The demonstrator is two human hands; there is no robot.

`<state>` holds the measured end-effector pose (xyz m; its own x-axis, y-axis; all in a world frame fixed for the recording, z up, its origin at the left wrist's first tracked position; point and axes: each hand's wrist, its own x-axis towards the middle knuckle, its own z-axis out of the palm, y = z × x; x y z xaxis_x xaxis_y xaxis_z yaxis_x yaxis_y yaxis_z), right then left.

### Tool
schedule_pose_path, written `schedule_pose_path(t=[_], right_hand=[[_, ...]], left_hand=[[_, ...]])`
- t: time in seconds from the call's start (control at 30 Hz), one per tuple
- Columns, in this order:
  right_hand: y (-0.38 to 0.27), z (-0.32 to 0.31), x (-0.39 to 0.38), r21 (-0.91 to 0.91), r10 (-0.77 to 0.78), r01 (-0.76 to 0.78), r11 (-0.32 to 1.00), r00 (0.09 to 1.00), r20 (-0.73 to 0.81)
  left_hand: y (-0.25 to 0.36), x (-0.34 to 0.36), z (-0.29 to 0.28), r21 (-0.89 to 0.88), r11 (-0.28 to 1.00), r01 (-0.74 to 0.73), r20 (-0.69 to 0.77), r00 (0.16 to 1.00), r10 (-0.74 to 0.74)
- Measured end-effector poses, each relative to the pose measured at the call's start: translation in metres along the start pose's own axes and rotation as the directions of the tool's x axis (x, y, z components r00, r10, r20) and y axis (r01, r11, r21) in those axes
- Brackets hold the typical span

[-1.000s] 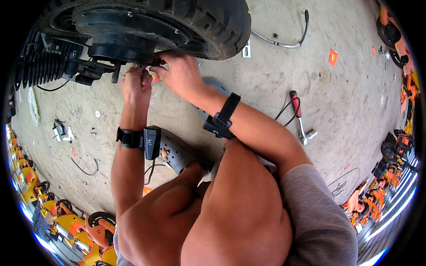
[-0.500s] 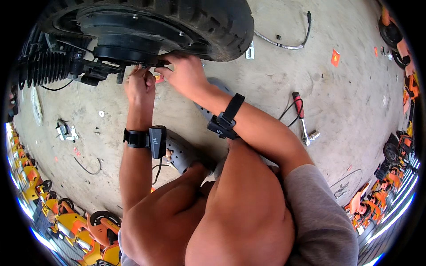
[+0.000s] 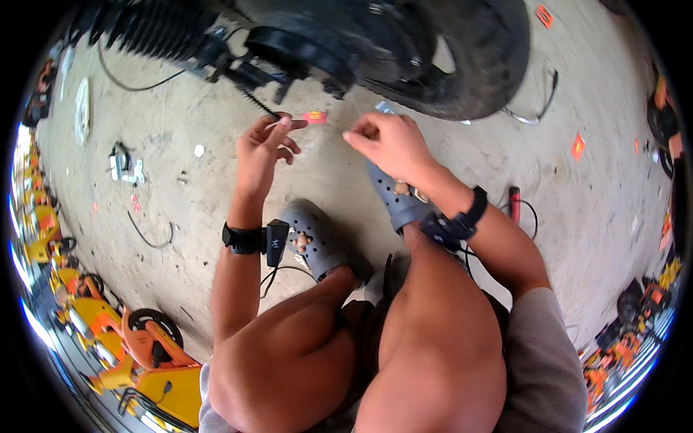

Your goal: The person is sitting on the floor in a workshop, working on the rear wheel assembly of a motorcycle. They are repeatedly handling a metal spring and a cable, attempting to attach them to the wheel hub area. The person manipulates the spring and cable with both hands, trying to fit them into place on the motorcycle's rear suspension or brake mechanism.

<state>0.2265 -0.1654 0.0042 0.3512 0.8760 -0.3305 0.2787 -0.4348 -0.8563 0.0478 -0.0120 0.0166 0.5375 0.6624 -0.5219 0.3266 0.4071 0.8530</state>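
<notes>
Above my hands is a wheel with a knobbly black tyre (image 3: 473,79) and a dark round hub (image 3: 299,54). A ridged black shock absorber (image 3: 148,32) lies left of the hub. A thin black cable (image 3: 256,101) hangs down from beside the hub. My left hand (image 3: 266,151) pinches its lower end between thumb and forefinger, with the other fingers loosely bent. Below the tyre, apart from the wheel, my right hand (image 3: 393,146) is closed, fingers curled toward the thumb. Whatever it may hold is hidden. Both wrists wear black strapped boxes.
Between the hands a small red and yellow packet (image 3: 315,117) lies on the concrete floor. A red-handled tool (image 3: 514,204) is at right, a metal bracket (image 3: 128,169) and a white washer (image 3: 199,150) at left. Yellow and orange scooters (image 3: 108,325) stand along the left edge.
Both hands have come away from the hub and moved apart. My left hand now pinches the black cable. The view has shifted, so the wheel appears further right and higher.
</notes>
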Motion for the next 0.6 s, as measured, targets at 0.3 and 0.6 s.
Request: schedule_pose_path(t=[0.3, 0.6], right_hand=[[-0.064, 0.080, 0.077, 0.470, -0.233, 0.194, 0.861, 0.972, 0.025], [-0.110, 0.106, 0.090, 0.646, -0.136, -0.174, 0.743, 0.906, 0.400]], left_hand=[[-0.016, -0.032, -0.033, -0.091, 0.993, -0.071, 0.033, 0.997, 0.075], [-0.016, -0.061, -0.049, -0.140, 0.990, 0.024, -0.069, 0.997, -0.034]])
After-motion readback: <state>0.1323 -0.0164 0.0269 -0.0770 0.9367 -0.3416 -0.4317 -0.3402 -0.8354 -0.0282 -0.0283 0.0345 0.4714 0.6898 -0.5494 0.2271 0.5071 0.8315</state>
